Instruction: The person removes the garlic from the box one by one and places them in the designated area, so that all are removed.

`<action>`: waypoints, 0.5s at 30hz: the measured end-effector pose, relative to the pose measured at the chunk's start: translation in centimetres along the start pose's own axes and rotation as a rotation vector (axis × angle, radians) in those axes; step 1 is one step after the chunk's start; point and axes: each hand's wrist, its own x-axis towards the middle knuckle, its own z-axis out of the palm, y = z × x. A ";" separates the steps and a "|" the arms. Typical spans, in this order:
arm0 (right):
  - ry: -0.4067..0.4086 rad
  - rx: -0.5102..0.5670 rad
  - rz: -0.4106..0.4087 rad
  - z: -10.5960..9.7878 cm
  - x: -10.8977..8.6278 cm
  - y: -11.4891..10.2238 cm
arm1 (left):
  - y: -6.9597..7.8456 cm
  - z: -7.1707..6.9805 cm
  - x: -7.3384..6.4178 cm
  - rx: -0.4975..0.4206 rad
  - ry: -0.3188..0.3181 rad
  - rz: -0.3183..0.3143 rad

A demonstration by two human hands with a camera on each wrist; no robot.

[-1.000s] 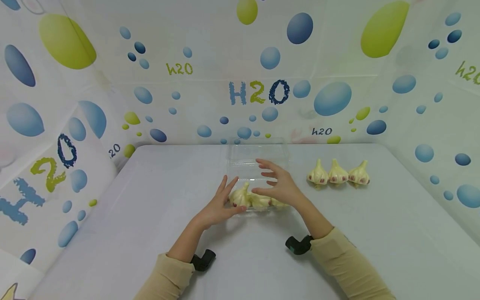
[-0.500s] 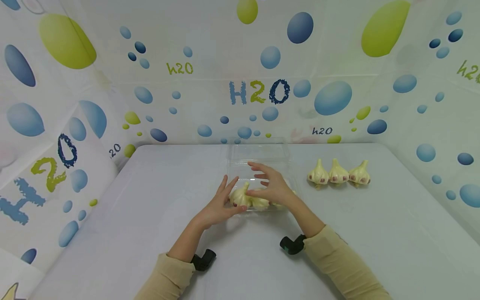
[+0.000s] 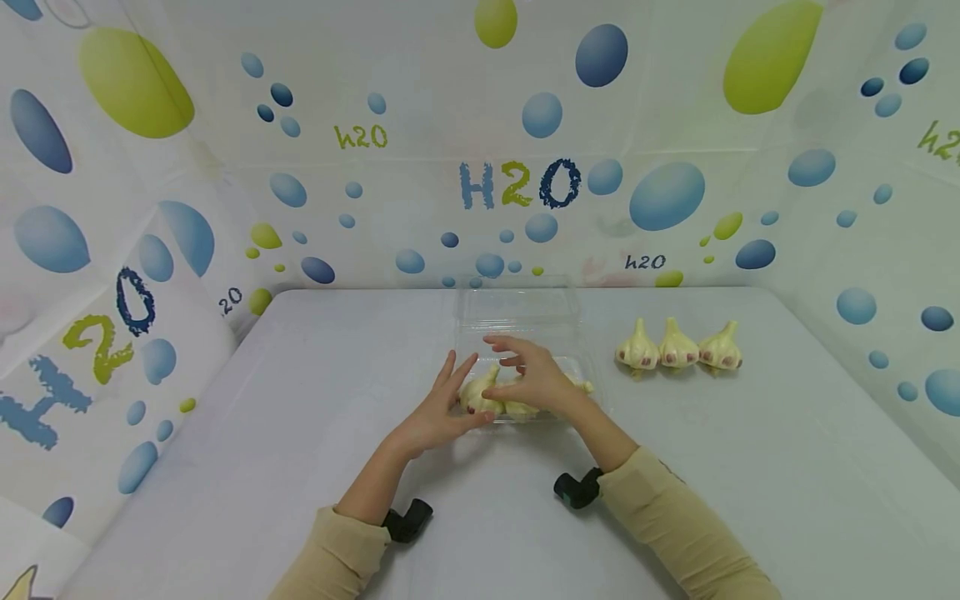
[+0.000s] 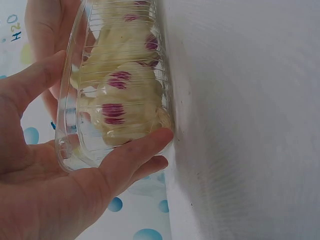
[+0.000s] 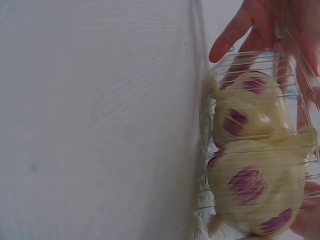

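Observation:
In the head view, a clear plastic clamshell container [image 3: 517,310] stands at the middle of the table with its lid back. Several garlic bulbs [image 3: 474,395] lie in its base. My left hand [image 3: 431,425] rests at its left end, fingers spread along the side and thumb by the near rim; in the left wrist view the forefinger lies low against the wall. My right hand [image 3: 536,383] hovers over the middle and right bulbs, fingers loosely bent, thumb apart, partly hiding them. The right wrist view shows garlic bulbs [image 5: 250,185] through the ribbed wall.
Three more garlic bulbs [image 3: 678,348] stand in a row on the white table [image 3: 360,333] to the right of the container. A patterned curtain [image 3: 420,108] hangs behind the table. Black wrist cameras [image 3: 408,521] hang beneath both forearms.
My right hand has moved left and slightly down over the container, uncovering the rightmost bulb at the container's right end. The left hand has stayed in place.

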 end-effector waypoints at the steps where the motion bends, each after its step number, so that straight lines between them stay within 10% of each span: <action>1: -0.011 -0.009 0.001 0.0 0.1 0.0 | 0.0 0.0 0.0 0.002 -0.001 0.001; 15: -0.099 -0.092 0.005 0.5 0.3 -0.4 | 2.6 -0.4 -1.3 -0.007 -0.009 0.006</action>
